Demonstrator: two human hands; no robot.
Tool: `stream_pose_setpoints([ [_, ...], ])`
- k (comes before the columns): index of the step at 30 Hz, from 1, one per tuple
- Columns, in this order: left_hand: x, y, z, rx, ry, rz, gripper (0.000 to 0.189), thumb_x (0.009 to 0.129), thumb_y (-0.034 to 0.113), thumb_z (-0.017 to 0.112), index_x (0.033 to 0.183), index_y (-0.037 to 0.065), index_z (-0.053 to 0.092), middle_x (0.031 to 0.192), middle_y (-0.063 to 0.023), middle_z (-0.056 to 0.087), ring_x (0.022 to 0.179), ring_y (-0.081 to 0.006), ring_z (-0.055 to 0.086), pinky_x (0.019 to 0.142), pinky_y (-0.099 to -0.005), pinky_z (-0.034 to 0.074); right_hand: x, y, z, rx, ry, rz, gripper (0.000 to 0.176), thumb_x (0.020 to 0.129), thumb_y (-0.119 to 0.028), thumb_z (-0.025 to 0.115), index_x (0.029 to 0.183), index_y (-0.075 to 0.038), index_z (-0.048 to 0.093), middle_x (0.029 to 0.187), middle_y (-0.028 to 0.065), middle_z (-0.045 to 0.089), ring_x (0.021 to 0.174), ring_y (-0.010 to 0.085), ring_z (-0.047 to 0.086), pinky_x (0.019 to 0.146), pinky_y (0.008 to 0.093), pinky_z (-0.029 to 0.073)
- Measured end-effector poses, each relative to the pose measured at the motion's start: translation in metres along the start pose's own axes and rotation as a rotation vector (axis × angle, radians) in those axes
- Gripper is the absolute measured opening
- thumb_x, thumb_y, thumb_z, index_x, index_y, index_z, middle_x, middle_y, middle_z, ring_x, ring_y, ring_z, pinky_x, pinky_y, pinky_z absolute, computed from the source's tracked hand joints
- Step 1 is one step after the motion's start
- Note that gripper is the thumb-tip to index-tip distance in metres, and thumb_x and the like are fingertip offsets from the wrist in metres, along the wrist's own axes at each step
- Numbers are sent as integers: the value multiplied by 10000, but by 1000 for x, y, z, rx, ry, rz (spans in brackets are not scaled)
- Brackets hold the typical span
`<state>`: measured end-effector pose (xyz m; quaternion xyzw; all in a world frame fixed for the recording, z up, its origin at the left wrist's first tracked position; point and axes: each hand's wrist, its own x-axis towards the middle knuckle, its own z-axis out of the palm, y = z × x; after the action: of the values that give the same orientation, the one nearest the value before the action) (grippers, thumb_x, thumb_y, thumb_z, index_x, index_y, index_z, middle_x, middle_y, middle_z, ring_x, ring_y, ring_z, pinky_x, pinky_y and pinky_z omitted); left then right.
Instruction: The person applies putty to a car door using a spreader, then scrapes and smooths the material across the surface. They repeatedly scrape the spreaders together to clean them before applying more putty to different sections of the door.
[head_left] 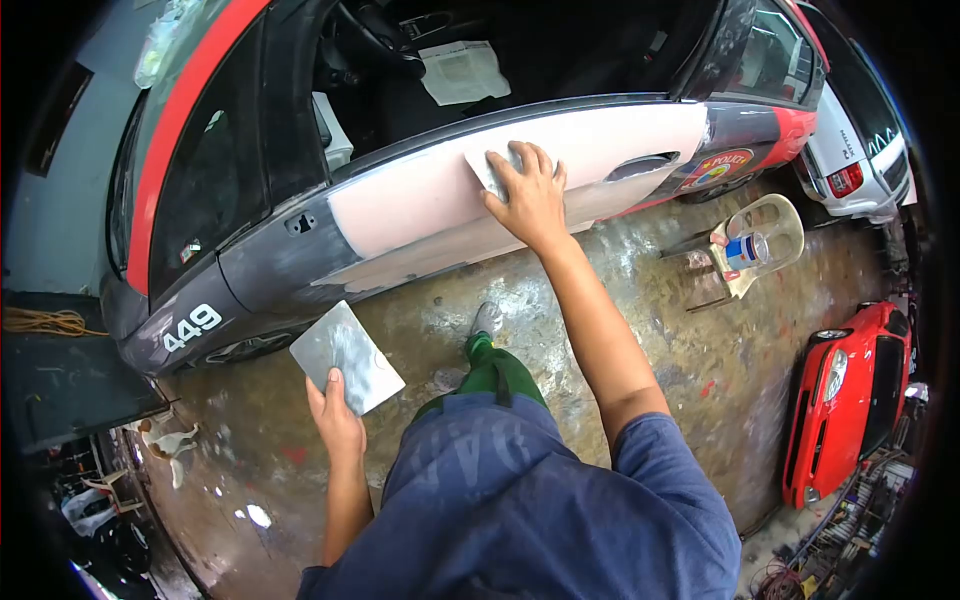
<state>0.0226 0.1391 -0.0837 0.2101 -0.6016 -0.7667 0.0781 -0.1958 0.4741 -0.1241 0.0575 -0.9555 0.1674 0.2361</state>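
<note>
**A:** What sort of place is this?

**B:** A car workshop with a stained concrete floor (660, 330). A grey-and-red car (250, 250) stands on it, and a second red car (850, 395) is parked off to the right.

**A:** Where is the right hand?

**B:** The right hand (527, 195) is up on the door (600, 135), on the pink patch (400, 205) that covers most of the panel. Its fingers close over a small pale pad (488, 170) and press it to the surface, just left of the handle recess (640, 165). The arm is stretched out, I'd say to lean weight evenly into the pad.

**A:** And the left?

**B:** The left hand (337, 420) is low by the hip and pinches one corner of a grey board (347, 357). The smeared face is turned up, probably so whatever is on it stays put and close by.

**A:** Anything else around?

**B:** A plastic chair (785, 215) stands well apart on the right with a can (748, 250) on its seat, likely parked there out of the way.
</note>
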Motion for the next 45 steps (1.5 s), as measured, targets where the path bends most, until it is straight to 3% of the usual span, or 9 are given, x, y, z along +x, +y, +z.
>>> stream_pose_setpoints([
  [14, 23, -2, 9, 49, -19, -30, 464, 1059, 136, 546, 1459, -69, 431, 1358, -146, 578, 1219, -200, 565, 1064, -341, 420, 9, 10, 17, -46, -48, -11, 561, 799, -352, 749, 1344, -254, 656, 1449, 77, 524, 1410, 332, 413, 1083, 750, 290],
  [25, 17, -4, 2, 204, -38, -45, 440, 1059, 134, 534, 1439, -71, 452, 1341, -130, 587, 1200, -187, 563, 1058, -329, 412, -118, 23, 87, -26, -123, 100, 612, 752, -351, 804, 1336, -248, 648, 1455, 81, 502, 1408, 340, 399, 1079, 758, 281],
  [29, 19, -7, 3, 227, -46, -45, 434, 1066, 143, 534, 1436, -69, 458, 1331, -130, 590, 1183, -181, 566, 1047, -324, 417, -136, 31, 77, -21, -206, 197, 597, 769, -357, 802, 1334, -244, 646, 1474, 105, 487, 1420, 357, 389, 1096, 753, 264],
  [32, 20, -7, 9, 204, -64, -37, 438, 1069, 153, 532, 1439, -70, 457, 1328, -132, 591, 1176, -180, 566, 1043, -324, 418, -108, 40, 35, -2, -133, 228, 599, 774, -352, 797, 1344, -244, 644, 1474, 128, 480, 1415, 375, 395, 1113, 729, 264],
  [38, 22, -8, 17, 219, -82, -29, 458, 1072, 161, 531, 1453, -77, 441, 1345, -144, 582, 1190, -188, 565, 1051, -328, 417, -16, 77, -13, -24, 20, 78, 594, 783, -355, 771, 1355, -253, 647, 1491, 132, 481, 1409, 380, 412, 1098, 724, 297],
  [45, 26, -12, 20, 187, -73, -39, 473, 1072, 170, 536, 1458, -80, 429, 1358, -151, 576, 1202, -201, 567, 1058, -339, 421, 21, 89, -24, -116, -38, 17, 571, 797, -381, 742, 1349, -260, 664, 1491, 125, 509, 1438, 356, 401, 1103, 710, 305],
])
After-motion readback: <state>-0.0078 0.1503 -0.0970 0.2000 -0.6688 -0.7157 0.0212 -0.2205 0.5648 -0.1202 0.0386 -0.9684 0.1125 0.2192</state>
